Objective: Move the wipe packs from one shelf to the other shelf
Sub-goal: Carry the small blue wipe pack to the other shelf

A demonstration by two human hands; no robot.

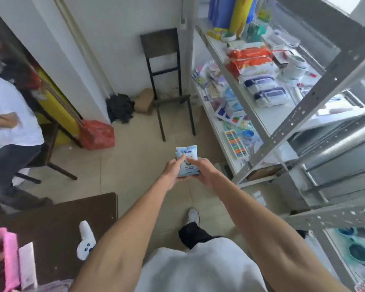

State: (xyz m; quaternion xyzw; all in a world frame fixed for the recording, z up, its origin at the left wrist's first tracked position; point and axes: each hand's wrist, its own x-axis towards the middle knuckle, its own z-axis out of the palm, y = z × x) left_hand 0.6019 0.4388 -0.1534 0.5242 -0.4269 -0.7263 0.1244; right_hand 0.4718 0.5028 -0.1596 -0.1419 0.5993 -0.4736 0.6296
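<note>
Both hands are holding a light-blue wipe pack (186,161) out in front of the body, over the tiled floor and well apart from the metal rack (316,106), which is standing to the right of it. The left hand (173,172) is gripping the pack's left edge, fingers curled behind it and the thumb lying across its front. The right hand (204,170) is gripping the right edge, with the index finger lying across the printed face. The pack is sitting upright between the 2 hands, its top edge pointing away from the person; a second layer is showing at its upper left corner, so whether this is 1 pack or 2 stacked cannot be told. On the rack's upper visible shelf, 2 white-and-blue packs (266,91) are lying side by side, just in front of 2 orange-and-white packs (251,60). A dark chair (167,81) is standing to the left of the rack, against the wall. A brown table (57,224) is lying well left of the rack, at the lower left, with a white controller (85,241) resting on it. A person in a white shirt (11,110) is standing at the far left.
</note>
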